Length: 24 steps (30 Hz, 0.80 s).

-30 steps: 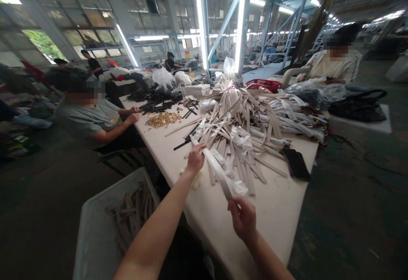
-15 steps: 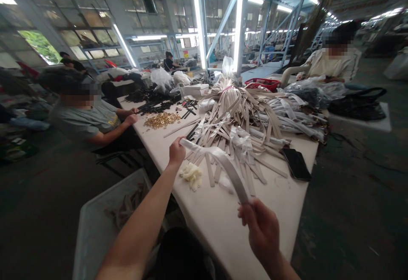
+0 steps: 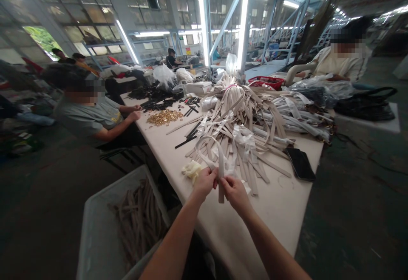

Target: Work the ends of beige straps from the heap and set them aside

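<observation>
A beige strap [image 3: 221, 156] is bent into a loop above the near part of the table [image 3: 255, 224]. My left hand [image 3: 205, 183] is closed on it from the left, and my right hand [image 3: 234, 190] pinches it from the right, close to a free end that hangs down between them. Just beyond my hands spreads a big heap of similar straps [image 3: 244, 101], some in white wrapping. A crumpled pale yellow glove-like thing [image 3: 191, 170] lies left of my left hand.
A plastic bin [image 3: 92, 237] holding beige straps stands at lower left. Gold buckle-like pieces [image 3: 164, 117] and black strips [image 3: 188, 139] lie on the table's left side. A black phone [image 3: 299, 164] rests at right. Co-workers sit left [image 3: 92, 114] and right [image 3: 342, 59].
My hands have come together from a wide spread. The strap, earlier stretched in an arc between them, now curls into a loop. The view has shifted slightly, showing more of the bin.
</observation>
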Available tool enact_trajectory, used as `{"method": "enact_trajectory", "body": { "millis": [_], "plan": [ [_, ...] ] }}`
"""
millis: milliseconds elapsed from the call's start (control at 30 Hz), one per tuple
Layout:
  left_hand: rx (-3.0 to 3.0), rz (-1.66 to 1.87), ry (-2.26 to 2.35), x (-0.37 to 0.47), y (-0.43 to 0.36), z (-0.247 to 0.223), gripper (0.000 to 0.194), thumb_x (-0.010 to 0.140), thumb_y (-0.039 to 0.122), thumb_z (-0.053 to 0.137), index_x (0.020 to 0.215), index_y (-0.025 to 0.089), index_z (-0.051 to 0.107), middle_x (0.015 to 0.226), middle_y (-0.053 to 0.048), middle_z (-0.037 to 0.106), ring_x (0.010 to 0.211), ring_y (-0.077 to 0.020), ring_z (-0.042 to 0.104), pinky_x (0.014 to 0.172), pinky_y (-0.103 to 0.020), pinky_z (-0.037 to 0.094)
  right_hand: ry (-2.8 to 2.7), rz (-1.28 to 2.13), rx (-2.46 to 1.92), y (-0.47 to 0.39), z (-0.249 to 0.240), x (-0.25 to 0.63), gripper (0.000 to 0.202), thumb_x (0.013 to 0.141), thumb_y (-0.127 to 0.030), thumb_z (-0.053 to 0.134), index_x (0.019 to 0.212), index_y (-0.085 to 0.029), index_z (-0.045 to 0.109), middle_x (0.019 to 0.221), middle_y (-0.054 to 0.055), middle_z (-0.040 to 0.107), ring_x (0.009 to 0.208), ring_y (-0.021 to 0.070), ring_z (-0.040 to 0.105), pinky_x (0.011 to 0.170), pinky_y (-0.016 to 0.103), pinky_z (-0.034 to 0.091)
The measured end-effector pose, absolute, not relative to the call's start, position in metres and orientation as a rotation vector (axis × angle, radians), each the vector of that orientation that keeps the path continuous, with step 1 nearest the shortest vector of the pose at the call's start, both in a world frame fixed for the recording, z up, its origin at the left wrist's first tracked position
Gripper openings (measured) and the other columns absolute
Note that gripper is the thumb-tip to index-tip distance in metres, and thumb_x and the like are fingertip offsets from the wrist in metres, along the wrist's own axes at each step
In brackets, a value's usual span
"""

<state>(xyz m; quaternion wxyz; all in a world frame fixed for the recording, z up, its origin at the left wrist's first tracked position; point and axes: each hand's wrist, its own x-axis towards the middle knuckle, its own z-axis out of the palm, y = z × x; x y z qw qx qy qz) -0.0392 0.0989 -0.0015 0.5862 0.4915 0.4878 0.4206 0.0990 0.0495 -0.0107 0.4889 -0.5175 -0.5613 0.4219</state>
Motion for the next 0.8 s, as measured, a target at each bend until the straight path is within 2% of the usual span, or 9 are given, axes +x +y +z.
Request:
{"method": "enact_trajectory", "body": {
  "millis": [67,200,300,367,500,567,700,733,800],
  "plan": [
    [1.212,0.994,1.159,-0.043,0.090,-0.004,0.036,0.083,0.051,0.066,0.072,0.017,0.065,0.045,0.002,0.051,0.038,-0.0096,0.044,0.041,-0.021,0.029,-1.363,1.014,-1.257,0.045,-0.010,0.097,0.044,0.095,-0.048,0.051,0.071,-0.015,0.068,0.064,0.002,0.060,0.059,0.0150,0.053,0.054,0.024,0.040],
    [1.247,1.107,1.314,-0.088,0.068,0.000,0.038,0.081,0.050,0.067,0.095,0.015,0.071,0.053,0.001,0.056,0.041,-0.0105,0.045,0.042,-0.021,0.030,-1.370,1.014,-1.209,0.022,0.006,0.094,0.041,0.092,-0.050,0.055,0.070,-0.016,0.066,0.082,0.007,0.067,0.075,0.0183,0.061,0.064,0.025,0.047],
    [1.219,1.262,1.637,-0.161,0.049,-0.002,0.039,0.080,0.051,0.068,0.094,0.015,0.071,0.051,0.002,0.053,0.045,-0.0124,0.048,0.045,-0.022,0.034,-1.330,1.388,-1.126,-0.007,0.023,0.087,0.041,0.095,-0.052,0.050,0.083,-0.016,0.065,0.068,0.004,0.065,0.054,0.0147,0.058,0.045,0.022,0.041],
    [1.147,1.355,1.839,-0.219,0.039,-0.007,0.038,0.080,0.048,0.069,0.098,0.016,0.071,0.056,0.001,0.058,0.051,-0.0144,0.053,0.049,-0.023,0.040,-1.318,1.603,-1.042,-0.026,0.033,0.077,0.040,0.095,-0.053,0.049,0.088,-0.016,0.064,0.064,0.002,0.064,0.045,0.0123,0.054,0.038,0.020,0.035],
    [0.860,1.520,2.071,-0.311,0.015,-0.018,0.027,0.081,0.032,0.068,0.103,0.016,0.067,0.077,-0.003,0.067,0.064,-0.0166,0.063,0.060,-0.025,0.050,-1.423,1.714,-0.946,-0.055,0.045,0.036,0.035,0.096,-0.048,0.051,0.086,-0.017,0.064,0.058,-0.002,0.061,0.043,0.0098,0.050,0.041,0.018,0.034],
    [0.544,1.587,1.999,-0.331,-0.006,-0.021,0.027,0.086,0.028,0.062,0.111,0.017,0.062,0.088,-0.006,0.068,0.075,-0.0184,0.068,0.069,-0.028,0.055,-1.483,1.715,-0.949,-0.064,0.043,0.007,0.032,0.097,-0.045,0.049,0.086,-0.018,0.064,0.057,-0.003,0.060,0.043,0.0097,0.050,0.042,0.018,0.033],
    [0.119,1.389,1.347,-0.328,-0.061,-0.031,0.041,0.095,0.046,0.046,0.112,0.012,0.061,0.100,-0.018,0.069,0.089,-0.0283,0.070,0.076,-0.043,0.059,-1.746,1.604,-1.031,-0.083,0.018,-0.054,0.031,0.097,-0.033,0.050,0.073,-0.018,0.061,0.058,-0.001,0.062,0.049,0.0109,0.054,0.048,0.019,0.033],
    [0.093,1.376,1.243,-0.327,-0.070,-0.035,0.040,0.096,0.045,0.046,0.111,0.012,0.062,0.101,-0.018,0.069,0.089,-0.0278,0.071,0.076,-0.043,0.059,-1.828,1.568,-1.043,-0.089,0.009,-0.067,0.031,0.096,-0.030,0.051,0.070,-0.018,0.061,0.058,-0.001,0.062,0.051,0.0115,0.056,0.049,0.020,0.032],
    [0.054,1.446,1.231,-0.329,-0.078,-0.046,0.025,0.095,0.030,0.052,0.108,0.013,0.063,0.097,-0.013,0.071,0.079,-0.0215,0.071,0.071,-0.035,0.060,-1.969,1.532,-1.058,-0.101,-0.011,-0.089,0.030,0.095,-0.025,0.051,0.068,-0.018,0.062,0.059,0.001,0.064,0.054,0.0129,0.059,0.051,0.021,0.033]
  ]
}}
